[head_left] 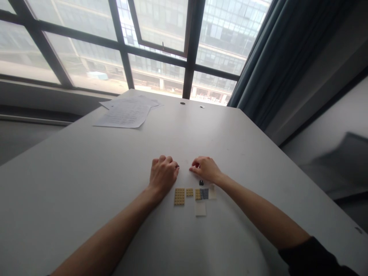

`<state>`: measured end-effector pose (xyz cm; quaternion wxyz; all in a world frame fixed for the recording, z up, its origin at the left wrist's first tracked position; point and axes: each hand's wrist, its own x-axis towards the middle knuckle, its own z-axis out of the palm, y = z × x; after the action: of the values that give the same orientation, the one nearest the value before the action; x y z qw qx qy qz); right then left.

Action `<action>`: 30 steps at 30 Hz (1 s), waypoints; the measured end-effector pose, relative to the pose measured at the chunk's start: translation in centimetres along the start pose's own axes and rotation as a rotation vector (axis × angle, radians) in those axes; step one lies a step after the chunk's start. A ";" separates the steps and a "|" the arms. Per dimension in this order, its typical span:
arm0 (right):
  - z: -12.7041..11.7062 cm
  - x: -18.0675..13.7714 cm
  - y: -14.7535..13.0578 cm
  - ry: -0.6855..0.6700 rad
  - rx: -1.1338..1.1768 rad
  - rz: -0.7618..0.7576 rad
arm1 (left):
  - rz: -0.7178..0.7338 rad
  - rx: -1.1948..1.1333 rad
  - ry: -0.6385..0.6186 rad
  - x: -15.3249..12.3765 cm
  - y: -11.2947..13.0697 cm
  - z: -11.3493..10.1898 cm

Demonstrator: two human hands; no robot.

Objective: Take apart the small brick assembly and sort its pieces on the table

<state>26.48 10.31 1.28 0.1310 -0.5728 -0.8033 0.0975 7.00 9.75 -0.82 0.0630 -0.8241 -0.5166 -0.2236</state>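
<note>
My left hand (pixel 163 173) is closed on the white table, with a small dark piece (pixel 178 166) just showing at its fingertips. Across a narrow gap, my right hand (pixel 207 169) has thumb and forefinger curled close together; whatever they hold is too small to make out. Below the hands lie toy building pieces: a larger tan studded plate (pixel 179 197), a smaller tan plate (pixel 189 192), and another tan plate (pixel 197 194) against blue-grey pieces (pixel 204 193). Pale flat pieces (pixel 212 193) (pixel 200 209) lie beside and below these. A small black piece (pixel 201 183) sits under my right wrist.
Printed paper sheets (pixel 123 114) overlap at the far left of the table (pixel 230 142). Two round cable holes (pixel 183 103) are near its back edge. Large windows (pixel 161 73) stand behind, with a dark curtain (pixel 267 57) to the right.
</note>
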 end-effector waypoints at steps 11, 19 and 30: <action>-0.2 -0.7 1.7 -0.087 0.182 -0.207 | 0.161 -0.214 -0.106 -0.2 1.8 0.1; 0.0 -1.4 1.3 -0.062 0.209 -0.168 | 0.166 -0.221 -0.115 -0.3 1.9 0.2; 0.2 -1.8 0.8 -0.038 0.227 -0.200 | 0.186 -0.226 -0.118 -0.3 1.8 0.4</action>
<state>27.69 8.83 0.65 0.1886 -0.4695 -0.8425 0.1849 8.62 8.79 -1.13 -0.0400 -0.8819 -0.4125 -0.2247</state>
